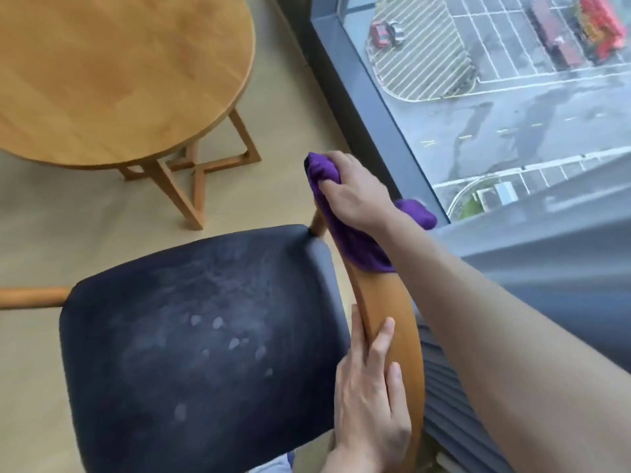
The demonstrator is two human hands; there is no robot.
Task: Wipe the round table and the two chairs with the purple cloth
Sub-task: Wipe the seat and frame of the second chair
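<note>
A chair with a dark cushioned seat point(191, 336) and a curved wooden backrest point(386, 308) stands below me. The purple cloth point(345, 233) is draped over the far end of the backrest. My right hand point(355, 189) presses down on the cloth and grips it against the wood. My left hand point(372, 390) clasps the near part of the backrest, fingers wrapped around its edge. The round wooden table point(112, 76) stands at the upper left, apart from the chair. The seat shows pale smudges. Only one chair is in view.
A floor-to-ceiling window point(512, 107) with a grey frame point(368, 107) runs along the right, close behind the chair's backrest. The table's crossed wooden legs point(191, 172) stand on a beige floor point(273, 107) between table and chair.
</note>
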